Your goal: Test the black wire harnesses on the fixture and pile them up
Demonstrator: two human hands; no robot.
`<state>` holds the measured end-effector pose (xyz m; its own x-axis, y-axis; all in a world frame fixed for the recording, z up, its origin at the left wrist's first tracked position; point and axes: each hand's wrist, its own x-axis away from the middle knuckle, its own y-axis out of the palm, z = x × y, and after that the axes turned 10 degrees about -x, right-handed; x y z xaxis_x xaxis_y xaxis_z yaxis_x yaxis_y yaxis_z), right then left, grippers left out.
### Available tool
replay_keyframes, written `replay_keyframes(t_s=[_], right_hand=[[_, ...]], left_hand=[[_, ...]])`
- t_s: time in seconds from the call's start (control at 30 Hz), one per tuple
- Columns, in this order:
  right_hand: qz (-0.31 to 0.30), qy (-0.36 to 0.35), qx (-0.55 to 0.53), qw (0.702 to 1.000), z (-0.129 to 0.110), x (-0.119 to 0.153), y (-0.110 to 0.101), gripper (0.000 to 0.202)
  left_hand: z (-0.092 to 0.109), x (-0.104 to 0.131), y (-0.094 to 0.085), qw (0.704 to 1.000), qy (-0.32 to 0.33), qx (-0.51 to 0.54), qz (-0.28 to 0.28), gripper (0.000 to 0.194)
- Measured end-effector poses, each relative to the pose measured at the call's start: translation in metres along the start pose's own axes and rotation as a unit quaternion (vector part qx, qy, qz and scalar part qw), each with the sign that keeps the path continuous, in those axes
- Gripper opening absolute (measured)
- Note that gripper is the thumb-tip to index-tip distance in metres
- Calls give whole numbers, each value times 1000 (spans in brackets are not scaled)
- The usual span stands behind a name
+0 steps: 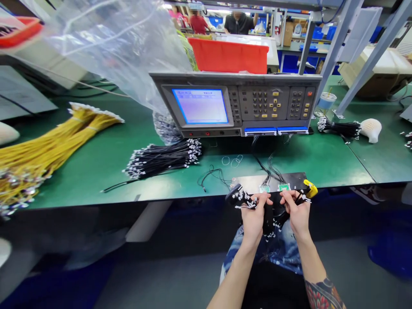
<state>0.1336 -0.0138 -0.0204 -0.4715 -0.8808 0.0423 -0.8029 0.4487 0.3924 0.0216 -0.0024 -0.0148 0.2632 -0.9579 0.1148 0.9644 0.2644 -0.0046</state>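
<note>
My left hand (255, 213) is closed, thumb and fingertips pinched just below a small green circuit board (264, 189). Black cables with white connectors (243, 198) stick out on its left side. A second green board (283, 187) sits right above the pinched fingers of my right hand (298, 210), which also has black cables (302, 198) in it. Both boards are on a dark metal plate (296, 178) at the bench edge, with thin black wires (263, 168) running up from them to the tester (236, 103). More white connector ends hang between my wrists. Exactly what each fingertip pinches is too small to see.
A bundle of black cables (164, 158) and a yellow cable bundle (64, 148) lie on the green bench (106, 146) to the left. Behind the tester stands a red bin (228, 56). A yellow tool (310, 189) is at the plate's right end. People are in the background.
</note>
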Motion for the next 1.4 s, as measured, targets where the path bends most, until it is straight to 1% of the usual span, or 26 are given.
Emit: replay_keyframes(t_s=[0.13, 0.2, 0.27, 0.37, 0.4, 0.43, 0.47, 0.57, 0.63, 0.73, 0.8, 0.87, 0.97, 1.07, 1.17, 1.23, 1.3, 1.4], right_hand=[[2, 1, -6, 1000, -2, -2, 1, 36], [-13, 16, -7, 1000, -5, -3, 0, 39], [-56, 58, -19, 997, -10, -4, -3, 46], [-169, 151, -45, 973, -22, 0, -9, 50], [-198, 169, -59, 964, -26, 3, -12, 50], [-212, 174, -76, 958, -31, 6, -14, 49], [-214, 168, -93, 958, -36, 8, -17, 48], [-179, 135, -125, 967, -48, 12, -28, 47], [-167, 149, -118, 967, -53, 11, -37, 47], [-177, 175, -90, 964, -53, 10, -50, 53], [-200, 182, -68, 960, -50, 11, -57, 57], [-222, 193, -49, 954, -45, 13, -61, 57], [-229, 204, -19, 952, -37, 16, -63, 53], [-235, 180, 30, 955, -30, 17, -61, 49], [-267, 143, 99, 948, -27, 17, -60, 43], [-289, 128, 127, 940, -28, 19, -60, 39], [-303, 107, 137, 937, -31, 21, -58, 33], [-316, 61, 133, 937, -36, 24, -52, 23]], left_hand=[[8, -1, -1, 999, -15, 21, -23, 36], [13, -4, -4, 998, -29, 36, -47, 37], [18, -7, -10, 993, -44, 50, -94, 40], [27, -5, -23, 975, -81, 61, -198, 42], [29, -2, -28, 966, -99, 65, -230, 42], [31, 2, -33, 956, -121, 72, -256, 42], [32, 8, -38, 946, -144, 82, -278, 41], [26, 29, -50, 908, -225, 118, -334, 49], [16, 44, -57, 885, -271, 128, -356, 56], [0, 67, -63, 869, -309, 120, -368, 49], [-8, 78, -66, 853, -320, 108, -398, 44], [-11, 86, -68, 838, -317, 93, -435, 42], [-13, 91, -71, 826, -305, 70, -468, 46], [-15, 92, -72, 805, -308, 65, -503, 54], [-16, 91, -70, 783, -310, 76, -534, 56], [-15, 88, -65, 784, -305, 90, -533, 57], [-11, 82, -58, 804, -289, 101, -511, 57], [0, 65, -48, 835, -258, 95, -477, 57]])
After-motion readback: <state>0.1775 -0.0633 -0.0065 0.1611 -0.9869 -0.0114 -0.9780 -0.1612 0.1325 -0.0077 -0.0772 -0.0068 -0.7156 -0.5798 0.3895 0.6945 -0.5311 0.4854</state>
